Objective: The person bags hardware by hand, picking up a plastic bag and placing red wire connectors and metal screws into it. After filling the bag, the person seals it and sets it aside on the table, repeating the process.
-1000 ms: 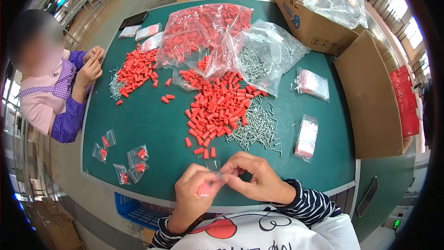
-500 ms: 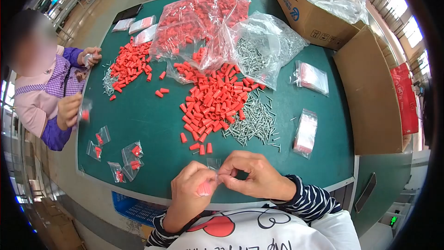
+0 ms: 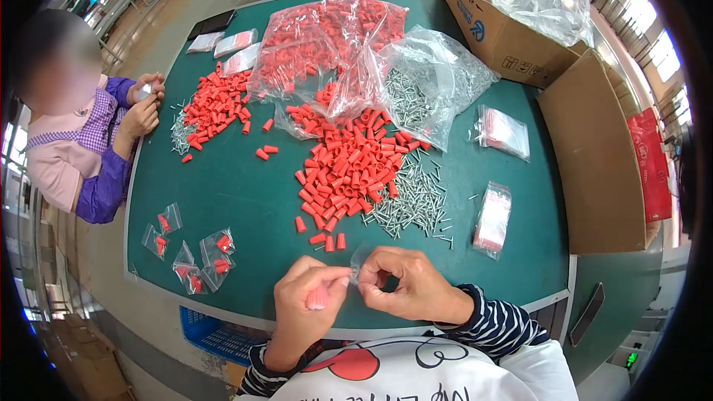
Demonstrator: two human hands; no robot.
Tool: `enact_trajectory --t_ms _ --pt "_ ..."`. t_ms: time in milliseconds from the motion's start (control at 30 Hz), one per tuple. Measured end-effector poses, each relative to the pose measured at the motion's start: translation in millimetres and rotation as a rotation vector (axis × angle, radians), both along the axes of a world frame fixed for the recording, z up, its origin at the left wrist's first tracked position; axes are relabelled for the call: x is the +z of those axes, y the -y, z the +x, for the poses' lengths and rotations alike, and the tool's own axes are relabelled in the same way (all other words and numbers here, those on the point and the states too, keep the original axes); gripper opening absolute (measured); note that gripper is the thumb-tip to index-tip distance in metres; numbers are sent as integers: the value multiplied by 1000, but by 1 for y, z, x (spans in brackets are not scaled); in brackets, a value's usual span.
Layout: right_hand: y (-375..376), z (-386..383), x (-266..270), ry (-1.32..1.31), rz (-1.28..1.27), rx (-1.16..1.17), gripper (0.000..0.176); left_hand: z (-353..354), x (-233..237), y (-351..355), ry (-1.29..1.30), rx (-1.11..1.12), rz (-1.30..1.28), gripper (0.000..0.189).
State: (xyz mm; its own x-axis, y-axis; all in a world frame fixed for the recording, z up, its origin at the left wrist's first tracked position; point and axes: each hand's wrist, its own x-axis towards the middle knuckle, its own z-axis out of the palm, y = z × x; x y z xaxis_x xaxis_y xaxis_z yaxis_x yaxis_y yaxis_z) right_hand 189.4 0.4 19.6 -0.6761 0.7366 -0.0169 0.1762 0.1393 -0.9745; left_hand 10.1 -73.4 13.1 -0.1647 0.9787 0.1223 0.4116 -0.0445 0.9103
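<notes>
My left hand (image 3: 308, 293) is closed around a bundle of small zip bags, whose pink-striped edges (image 3: 318, 298) show in the palm. Its thumb and forefinger pinch the edge of one small clear zip bag (image 3: 360, 255) in front of me. My right hand (image 3: 408, 282) is closed too, its fingertips pinching the other side of that bag. The bag looks empty. Just beyond my hands lie a few loose red plastic cone-shaped caps (image 3: 341, 241), at the near end of a big pile of red caps (image 3: 349, 167). A heap of silver screws (image 3: 412, 197) lies beside the pile.
Filled zip bags (image 3: 217, 271) lie at the left. Stacks of bags (image 3: 492, 219) lie at the right. Behind stand a large bag of caps (image 3: 327, 33), a bag of screws (image 3: 431, 82) and cardboard boxes (image 3: 594, 156). A co-worker's hands (image 3: 145, 104) work at the left edge.
My fingertips have shifted slightly right with the clear bag. The co-worker's lower hand has moved up to the other hand, and another filled bag lies in the left group.
</notes>
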Motion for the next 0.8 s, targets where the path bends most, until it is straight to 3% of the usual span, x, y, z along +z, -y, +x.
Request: enact_trajectory --t_ms 133,333,433,533,633,733,800 --pt "2 -3 -7 -75 12 -66 11 -3 7 0 16 -93 -63 17" --pt "5 -5 2 24 104 -49 9 3 5 -2 -217 96 82 11" --pt "4 -6 4 31 10 -70 9 0 6 -3 -246 91 71 11" --pt "2 -5 -2 -81 330 -13 15 -8 -2 3 16 22 -101 11" --pt "7 0 4 110 732 77 24 -5 0 8 105 2 -143 10" --pt "20 2 9 421 866 153 36 -5 0 10 11 -62 -76 8" --pt "21 8 8 378 805 227 35 -6 0 12 -41 -22 -45 12"
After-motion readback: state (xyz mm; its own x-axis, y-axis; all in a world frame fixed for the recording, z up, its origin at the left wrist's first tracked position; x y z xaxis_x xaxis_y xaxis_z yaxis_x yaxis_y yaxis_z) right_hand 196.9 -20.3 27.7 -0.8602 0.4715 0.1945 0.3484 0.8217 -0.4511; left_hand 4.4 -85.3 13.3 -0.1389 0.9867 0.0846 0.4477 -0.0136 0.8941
